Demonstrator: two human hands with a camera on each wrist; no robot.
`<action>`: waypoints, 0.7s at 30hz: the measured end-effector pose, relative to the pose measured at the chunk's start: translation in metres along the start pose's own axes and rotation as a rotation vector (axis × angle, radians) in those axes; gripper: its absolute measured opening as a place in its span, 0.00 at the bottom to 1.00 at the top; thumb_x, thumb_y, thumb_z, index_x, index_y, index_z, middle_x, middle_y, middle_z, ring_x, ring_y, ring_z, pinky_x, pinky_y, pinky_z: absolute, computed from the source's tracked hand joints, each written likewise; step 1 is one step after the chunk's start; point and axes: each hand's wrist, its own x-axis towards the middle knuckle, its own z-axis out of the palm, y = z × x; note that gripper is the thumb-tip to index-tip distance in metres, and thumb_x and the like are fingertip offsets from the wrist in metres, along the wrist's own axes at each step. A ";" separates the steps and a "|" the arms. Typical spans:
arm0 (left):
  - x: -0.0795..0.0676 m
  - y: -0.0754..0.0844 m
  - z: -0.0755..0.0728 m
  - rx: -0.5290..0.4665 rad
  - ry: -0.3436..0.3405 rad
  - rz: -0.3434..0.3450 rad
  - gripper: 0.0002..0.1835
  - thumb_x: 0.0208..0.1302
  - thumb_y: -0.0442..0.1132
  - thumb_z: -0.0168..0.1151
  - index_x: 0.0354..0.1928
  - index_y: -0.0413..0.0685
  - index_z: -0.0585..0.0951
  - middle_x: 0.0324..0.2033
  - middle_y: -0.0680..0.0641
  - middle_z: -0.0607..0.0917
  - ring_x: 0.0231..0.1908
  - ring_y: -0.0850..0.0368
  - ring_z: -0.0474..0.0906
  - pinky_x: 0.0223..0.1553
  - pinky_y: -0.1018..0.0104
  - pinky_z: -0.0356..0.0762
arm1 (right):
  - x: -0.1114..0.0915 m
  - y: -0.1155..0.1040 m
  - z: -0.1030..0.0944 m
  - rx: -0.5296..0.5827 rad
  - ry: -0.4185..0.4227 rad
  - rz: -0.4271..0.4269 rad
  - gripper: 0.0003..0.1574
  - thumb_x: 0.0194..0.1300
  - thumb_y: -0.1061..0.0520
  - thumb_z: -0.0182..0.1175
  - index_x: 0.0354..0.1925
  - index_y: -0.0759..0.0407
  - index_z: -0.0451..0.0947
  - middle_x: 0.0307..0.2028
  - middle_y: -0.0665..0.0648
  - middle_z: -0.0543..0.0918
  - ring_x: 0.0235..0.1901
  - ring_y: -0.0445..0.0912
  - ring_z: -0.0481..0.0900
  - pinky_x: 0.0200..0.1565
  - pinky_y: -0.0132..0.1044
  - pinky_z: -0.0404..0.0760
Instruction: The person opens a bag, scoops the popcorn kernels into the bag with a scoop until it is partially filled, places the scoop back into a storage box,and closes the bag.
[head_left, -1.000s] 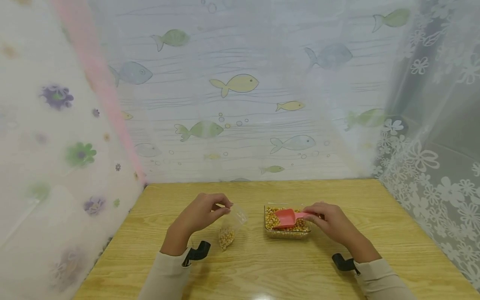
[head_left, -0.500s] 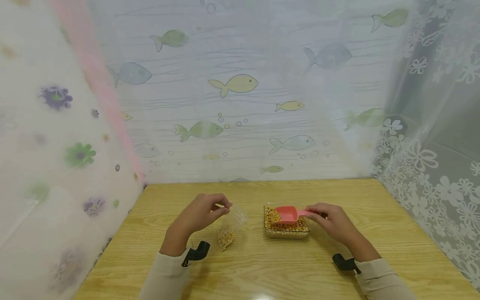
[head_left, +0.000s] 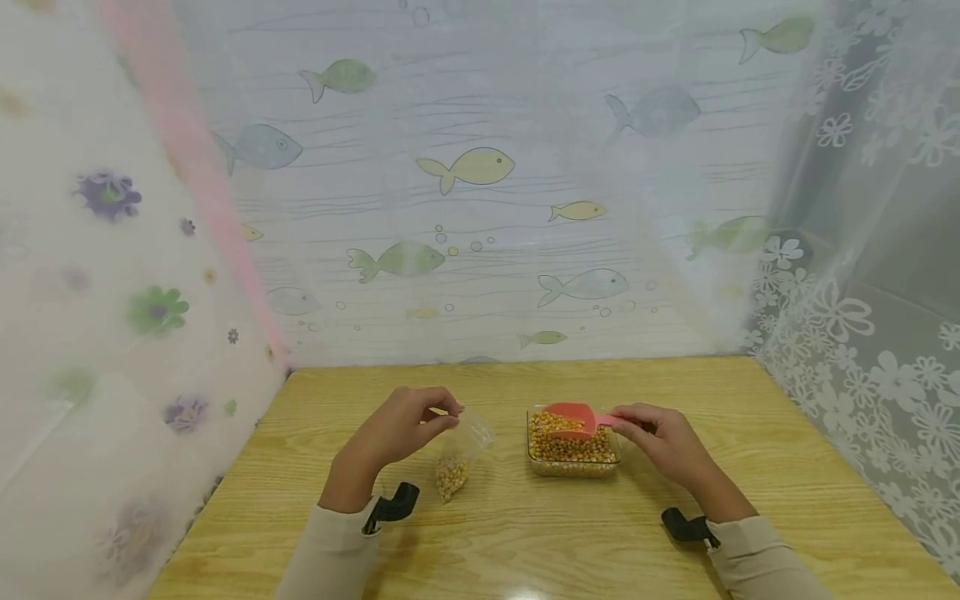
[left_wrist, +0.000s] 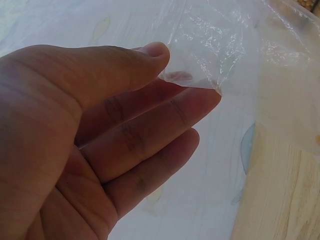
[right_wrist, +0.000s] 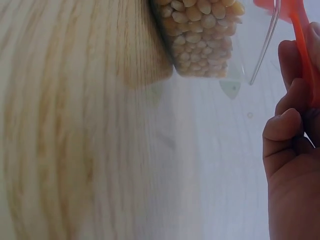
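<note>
My left hand (head_left: 408,425) pinches the top edge of a clear plastic bag (left_wrist: 215,45) between thumb and fingers. Corn kernels (head_left: 452,479) fill the bag's lower end, which hangs down to the tabletop. To the right, my right hand (head_left: 660,437) grips the handle of a pink scoop (head_left: 577,408). Kernels lie in the scoop, and it is tilted over a clear rectangular container (head_left: 573,471) of yellow corn. In the right wrist view the curled fingers hold the scoop's handle (right_wrist: 302,45) beside the container's wall; most of the scoop is out of that view.
The wooden table (head_left: 487,550) spans the space in front of me. A curtain printed with fish (head_left: 480,167) hangs along its far edge, and flowered sheets (head_left: 112,333) enclose both sides. Black wrist mounts (head_left: 397,502) stick out from both sleeves.
The scoop has risen from within the corn to above it and tilted, with kernels now in its bowl. The left hand and bag have stayed almost still.
</note>
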 end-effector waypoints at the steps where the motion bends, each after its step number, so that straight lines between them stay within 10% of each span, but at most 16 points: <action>1: 0.000 0.000 0.000 0.000 0.000 0.001 0.05 0.75 0.41 0.64 0.48 0.53 0.85 0.51 0.51 0.88 0.48 0.57 0.90 0.50 0.62 0.87 | 0.000 0.000 0.000 0.002 0.000 -0.001 0.13 0.74 0.52 0.64 0.54 0.49 0.87 0.49 0.50 0.89 0.41 0.46 0.87 0.39 0.33 0.85; 21: 0.000 -0.001 0.000 0.004 0.006 0.017 0.06 0.75 0.41 0.64 0.49 0.53 0.85 0.50 0.52 0.88 0.48 0.57 0.89 0.50 0.63 0.87 | 0.009 -0.021 0.003 -0.058 0.039 -0.073 0.11 0.73 0.54 0.65 0.52 0.49 0.88 0.47 0.50 0.90 0.35 0.36 0.82 0.34 0.32 0.81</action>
